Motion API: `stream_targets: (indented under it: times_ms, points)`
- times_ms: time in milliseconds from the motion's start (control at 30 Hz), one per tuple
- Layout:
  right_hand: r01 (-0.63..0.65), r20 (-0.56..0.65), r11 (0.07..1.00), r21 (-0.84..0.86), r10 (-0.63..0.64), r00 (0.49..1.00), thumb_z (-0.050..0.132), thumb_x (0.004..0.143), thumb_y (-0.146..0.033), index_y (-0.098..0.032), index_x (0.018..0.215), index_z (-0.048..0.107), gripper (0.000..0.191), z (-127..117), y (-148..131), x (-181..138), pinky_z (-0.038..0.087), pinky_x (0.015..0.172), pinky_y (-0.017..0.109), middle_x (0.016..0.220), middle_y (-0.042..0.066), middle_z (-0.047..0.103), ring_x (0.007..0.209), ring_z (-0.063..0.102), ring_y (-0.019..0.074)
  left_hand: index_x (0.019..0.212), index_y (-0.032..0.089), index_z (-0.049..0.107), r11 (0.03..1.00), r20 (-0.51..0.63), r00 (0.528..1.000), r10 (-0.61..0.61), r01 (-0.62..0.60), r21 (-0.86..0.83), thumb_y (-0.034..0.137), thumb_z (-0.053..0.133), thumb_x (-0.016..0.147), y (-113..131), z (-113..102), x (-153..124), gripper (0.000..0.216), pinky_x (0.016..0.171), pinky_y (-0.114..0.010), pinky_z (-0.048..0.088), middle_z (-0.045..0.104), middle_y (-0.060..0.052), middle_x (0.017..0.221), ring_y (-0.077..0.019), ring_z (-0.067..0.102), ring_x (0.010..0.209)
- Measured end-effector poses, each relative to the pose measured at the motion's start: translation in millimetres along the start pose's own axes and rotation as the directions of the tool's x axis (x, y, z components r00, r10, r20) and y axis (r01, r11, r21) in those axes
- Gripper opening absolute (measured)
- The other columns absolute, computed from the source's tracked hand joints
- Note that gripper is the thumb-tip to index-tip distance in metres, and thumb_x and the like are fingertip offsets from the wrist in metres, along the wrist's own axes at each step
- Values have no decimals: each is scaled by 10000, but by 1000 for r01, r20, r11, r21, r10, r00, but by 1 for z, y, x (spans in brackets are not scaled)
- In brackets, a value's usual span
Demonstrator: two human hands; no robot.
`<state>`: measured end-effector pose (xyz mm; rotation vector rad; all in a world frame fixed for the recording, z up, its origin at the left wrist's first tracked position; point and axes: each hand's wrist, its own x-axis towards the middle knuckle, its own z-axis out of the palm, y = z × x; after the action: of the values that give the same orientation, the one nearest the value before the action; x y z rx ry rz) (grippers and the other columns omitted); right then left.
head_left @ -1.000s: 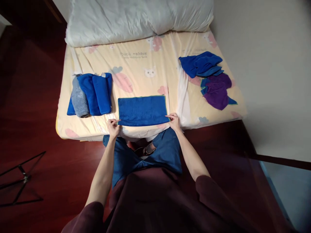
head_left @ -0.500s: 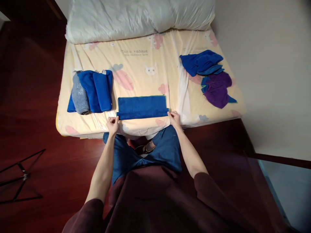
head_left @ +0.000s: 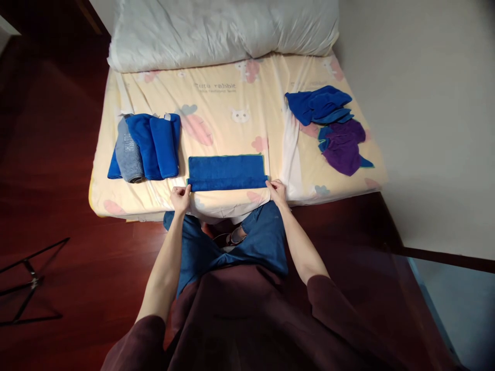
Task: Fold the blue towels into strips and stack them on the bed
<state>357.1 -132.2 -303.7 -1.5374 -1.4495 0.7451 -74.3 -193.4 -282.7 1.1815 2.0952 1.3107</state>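
A blue towel (head_left: 226, 172) lies flat on the bed near its front edge, with its near edge rolled up into a thick band. My left hand (head_left: 180, 198) is closed on the roll's left end. At the roll's right end, my right hand (head_left: 277, 191) is closed on it too. To the left lie several rolled towels (head_left: 146, 147), blue ones and one grey. At the right of the bed sits a loose heap of blue and purple cloths (head_left: 334, 128).
The bed (head_left: 232, 111) has a cream sheet printed with rabbits and carrots, and a white duvet (head_left: 224, 28) bunched at its head. A white wall runs along the right. A dark red wooden floor lies to the left, with a black metal stand (head_left: 27, 283) on it.
Both hands have rolled the towel's near edge away from me, so the flat part is now shorter. The hands have moved slightly up the bed.
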Motion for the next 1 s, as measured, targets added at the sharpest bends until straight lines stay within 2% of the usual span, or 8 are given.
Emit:
stream_targets:
  times_ms: [167, 267, 367, 500, 600, 667, 767, 1000]
  points:
    - [-32, -25, 998, 53, 34, 999, 687, 798, -530, -202, 708, 675, 340, 1, 0, 0, 498, 693, 322, 756, 30, 590, 731, 580, 187, 731, 169, 667, 997, 4, 999, -47, 47, 54, 423, 706, 839, 6, 1, 1, 279, 823, -365, 514, 581, -48, 779, -194, 587, 763]
    - [-86, -83, 987, 137, 98, 992, 646, 808, -522, -191, 1006, 691, 388, -4, -5, -2, 539, 744, 338, 925, 67, 671, 816, 627, 200, 939, 160, 690, 998, -43, 999, -25, 28, 60, 442, 674, 867, 13, -5, -6, 291, 835, -371, 528, 621, -82, 920, -192, 604, 783]
    - [-34, -80, 991, 132, 45, 996, 608, 856, -482, -216, 1320, 575, 536, -18, -14, -9, 562, 830, 379, 1233, 118, 665, 963, 654, 216, 1214, 178, 633, 987, -23, 989, 145, -143, 78, 436, 602, 927, 20, -21, -19, 387, 960, -407, 520, 600, -152, 1207, -247, 632, 1046]
    - [204, 36, 976, -75, -201, 979, 626, 896, -409, -243, 1370, 581, 505, -32, -29, -21, 522, 1006, 456, 1371, 123, 626, 1183, 614, 266, 1404, 206, 536, 867, 227, 865, 447, -482, 129, 355, 546, 966, 27, -37, -25, 463, 1193, -479, 357, 494, -158, 1476, -286, 443, 1408]
    - [363, 189, 907, -213, -326, 926, 581, 935, -334, -239, 1386, 595, 461, -29, -37, -23, 427, 1146, 478, 1399, 102, 626, 1320, 546, 268, 1452, 195, 513, 796, 443, 746, 497, -595, 109, 286, 532, 942, 29, -31, -17, 519, 1219, -512, 326, 462, -139, 1546, -297, 392, 1464]
    - [430, 324, 861, -273, -338, 884, 558, 940, -281, -232, 1434, 561, 496, -21, -40, -22, 377, 1189, 484, 1463, 87, 585, 1391, 495, 264, 1466, 174, 513, 770, 535, 704, 468, -621, 145, 210, 495, 912, 28, -21, -11, 556, 1235, -520, 297, 455, -137, 1562, -301, 351, 1495]
    - [451, 416, 820, -352, -294, 860, 550, 920, -221, -213, 1491, 506, 573, -6, -41, -19, 340, 1199, 526, 1523, 91, 526, 1450, 434, 288, 1507, 123, 471, 745, 575, 716, 397, -617, 254, 98, 425, 858, 25, -5, -6, 651, 1254, -542, 232, 422, -165, 1578, -302, 307, 1519]
    - [415, 377, 784, -461, -250, 892, 495, 859, -66, -170, 1467, 543, 619, 14, -46, -4, 362, 1153, 541, 1463, 113, 585, 1430, 450, 312, 1520, 114, 449, 728, 562, 742, 365, -604, 324, 50, 344, 881, 25, 7, 2, 651, 1258, -540, 210, 470, -170, 1543, -279, 333, 1508]
